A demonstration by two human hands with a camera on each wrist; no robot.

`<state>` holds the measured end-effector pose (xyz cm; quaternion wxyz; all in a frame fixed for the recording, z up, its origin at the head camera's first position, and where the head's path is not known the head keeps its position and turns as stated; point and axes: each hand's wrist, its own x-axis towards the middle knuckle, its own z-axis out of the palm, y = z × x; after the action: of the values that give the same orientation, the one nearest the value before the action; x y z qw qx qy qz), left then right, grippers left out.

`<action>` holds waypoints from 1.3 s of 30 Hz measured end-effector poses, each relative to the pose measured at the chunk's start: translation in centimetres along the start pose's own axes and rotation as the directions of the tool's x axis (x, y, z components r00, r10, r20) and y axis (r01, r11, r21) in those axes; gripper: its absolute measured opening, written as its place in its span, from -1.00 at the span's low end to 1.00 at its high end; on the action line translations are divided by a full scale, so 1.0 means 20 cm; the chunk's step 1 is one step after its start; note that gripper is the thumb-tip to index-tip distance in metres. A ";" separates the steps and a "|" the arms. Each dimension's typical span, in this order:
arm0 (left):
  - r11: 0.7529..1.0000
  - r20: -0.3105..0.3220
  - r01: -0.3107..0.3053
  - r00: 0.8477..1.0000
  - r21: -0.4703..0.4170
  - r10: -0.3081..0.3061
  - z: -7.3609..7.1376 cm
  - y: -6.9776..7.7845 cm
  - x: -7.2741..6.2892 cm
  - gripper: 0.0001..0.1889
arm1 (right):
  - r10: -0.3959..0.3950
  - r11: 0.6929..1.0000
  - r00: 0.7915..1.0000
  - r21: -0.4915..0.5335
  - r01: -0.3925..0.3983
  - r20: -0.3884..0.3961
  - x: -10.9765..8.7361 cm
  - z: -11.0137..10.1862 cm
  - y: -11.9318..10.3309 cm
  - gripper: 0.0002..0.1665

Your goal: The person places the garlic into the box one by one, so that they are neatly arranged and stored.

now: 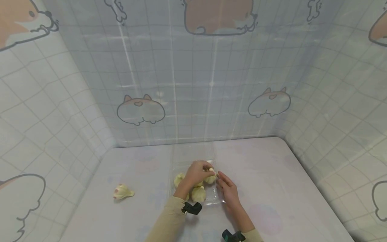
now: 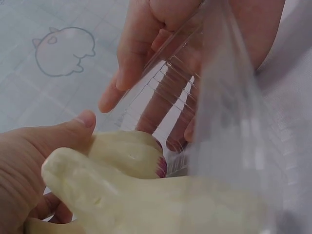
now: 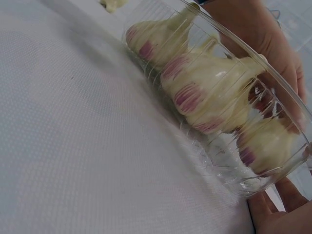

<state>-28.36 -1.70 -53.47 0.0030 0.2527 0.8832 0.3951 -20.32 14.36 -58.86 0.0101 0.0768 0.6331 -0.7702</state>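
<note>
In the head view we see soft, fairly even light, its source out of sight; the far wall point(image 1: 193, 67) looks greyer than the left wall point(image 1: 54, 111), with pale vertical streaks of glare; the tabletop point(image 1: 145, 168) is bright, with a faint shadow under the garlic bulb point(image 1: 122, 192) at the left; we notice wide-angle stretching towards the edges, and the near right corner falls dark; in the left wrist view, the nearest side of the clear container point(image 2: 229, 122) blurs into milky haze; in the right wrist view, we catch small white glints on it, and a smudgy grey shadow on the tabletop.
</note>
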 end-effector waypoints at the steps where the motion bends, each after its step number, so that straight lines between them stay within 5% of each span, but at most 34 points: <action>1: 1.000 -0.001 -0.001 1.000 -0.001 0.001 0.00 0.00 0.00 -0.78 | 0.001 1.000 1.000 0.001 -0.001 -0.002 0.00 0.00 0.00 -0.46; 22: 1.000 0.017 0.015 1.000 -0.010 -0.015 0.00 -0.02 -0.02 -0.85 | 0.004 1.000 0.999 -0.006 -0.005 -0.034 0.00 0.01 0.00 -0.47; 39: 0.999 0.005 0.033 0.999 0.018 -0.033 -0.09 0.03 -0.05 -0.67 | 0.007 1.000 1.000 0.007 -0.007 -0.029 0.00 0.01 0.00 -0.46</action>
<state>-27.56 -3.03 -52.08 0.0094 0.2392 0.8906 0.3867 -20.28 14.14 -58.77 0.0031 0.0903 0.6301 -0.7712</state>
